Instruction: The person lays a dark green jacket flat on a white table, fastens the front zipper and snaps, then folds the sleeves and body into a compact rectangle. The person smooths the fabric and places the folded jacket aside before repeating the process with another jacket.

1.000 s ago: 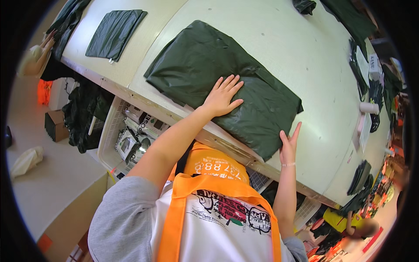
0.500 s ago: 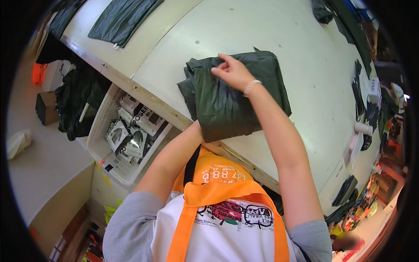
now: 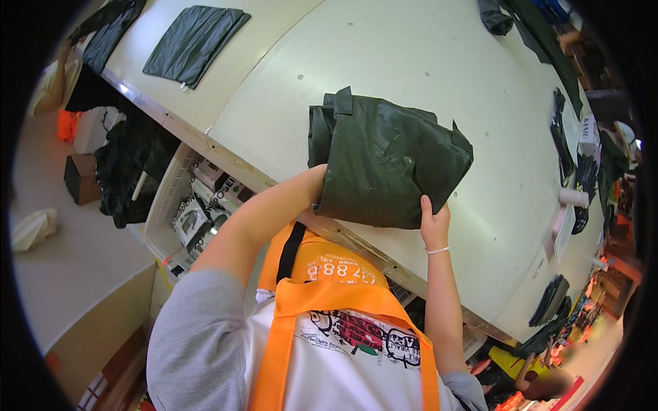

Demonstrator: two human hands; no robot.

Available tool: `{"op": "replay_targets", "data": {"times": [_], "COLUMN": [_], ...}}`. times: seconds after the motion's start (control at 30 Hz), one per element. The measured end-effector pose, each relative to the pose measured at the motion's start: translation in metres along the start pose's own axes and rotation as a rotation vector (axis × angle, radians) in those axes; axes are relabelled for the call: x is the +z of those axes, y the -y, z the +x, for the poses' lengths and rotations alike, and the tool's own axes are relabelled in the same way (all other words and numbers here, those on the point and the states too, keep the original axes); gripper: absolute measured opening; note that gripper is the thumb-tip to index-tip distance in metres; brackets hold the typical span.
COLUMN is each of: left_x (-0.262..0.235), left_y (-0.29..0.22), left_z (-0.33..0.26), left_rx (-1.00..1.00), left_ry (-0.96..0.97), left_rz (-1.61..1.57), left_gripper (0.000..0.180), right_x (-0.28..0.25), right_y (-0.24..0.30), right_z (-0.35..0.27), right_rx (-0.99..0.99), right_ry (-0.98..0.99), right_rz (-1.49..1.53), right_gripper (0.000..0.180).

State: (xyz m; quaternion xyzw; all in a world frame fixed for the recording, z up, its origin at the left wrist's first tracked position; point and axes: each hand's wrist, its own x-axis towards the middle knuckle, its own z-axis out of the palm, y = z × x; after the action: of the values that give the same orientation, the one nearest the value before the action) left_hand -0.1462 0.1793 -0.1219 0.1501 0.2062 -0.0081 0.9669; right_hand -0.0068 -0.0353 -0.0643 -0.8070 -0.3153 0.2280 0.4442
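Note:
A dark green folded garment (image 3: pixel 384 164) of thin, shiny fabric lies before me at the near edge of the white table. Its layers are stacked loosely, with a strap-like flap sticking up at the far left and a pointed corner at the right. My right hand (image 3: pixel 434 222) grips the near right part, thumb on top and the other fingers beneath. At the left side my left forearm (image 3: pixel 281 202) runs in under the fabric, so the left hand's fingers are hidden.
The white table (image 3: pixel 274 103) has a second flat dark green piece (image 3: pixel 195 44) at its far left. A white plastic basket (image 3: pixel 154 219) of small packets stands below the edge at left. Black gloves (image 3: pixel 582 185) and a white roll (image 3: pixel 573 198) lie at right. Other people work nearby.
My right hand has moved from the top of the garment down to its near right corner and grips it. The garment has turned and shifted right; my left hand remains under it.

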Motion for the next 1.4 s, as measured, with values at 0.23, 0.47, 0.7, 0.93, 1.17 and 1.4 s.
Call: {"op": "replay_targets", "data": {"times": [0.23,0.47,0.7,0.93,1.17,1.4], "left_x": [-0.025,-0.015,0.011,-0.021,0.039,0.131], "left_y": [-0.043,-0.048,-0.072,-0.116,-0.151,-0.128], "left_z": [-0.073,-0.036,-0.015,0.032,0.074,-0.039], "left_rx": [0.549,0.437,0.439,0.354,0.079,0.786], "left_ry": [-0.843,-0.522,-0.589,-0.777,-0.421,-0.053], "left_rz": [1.184,0.572,0.777,0.865,0.432,1.495], "left_gripper": [0.042,0.069,0.081,0.078,0.030,0.044], "right_x": [-0.006,0.006,0.031,-0.024,-0.036,-0.114], "right_y": [-0.032,0.009,-0.008,-0.010,-0.030,0.074], "right_z": [-0.026,0.033,0.065,0.120,0.185,0.069], "right_rx": [-0.082,-0.015,0.194,0.426,0.709,-0.125], "right_ry": [-0.076,0.078,-0.103,-0.133,0.098,-0.116], "right_rz": [0.066,-0.274,-0.297,0.103,0.823,0.332], "right_gripper": [0.037,0.042,0.041,0.106,0.034,0.022]}}
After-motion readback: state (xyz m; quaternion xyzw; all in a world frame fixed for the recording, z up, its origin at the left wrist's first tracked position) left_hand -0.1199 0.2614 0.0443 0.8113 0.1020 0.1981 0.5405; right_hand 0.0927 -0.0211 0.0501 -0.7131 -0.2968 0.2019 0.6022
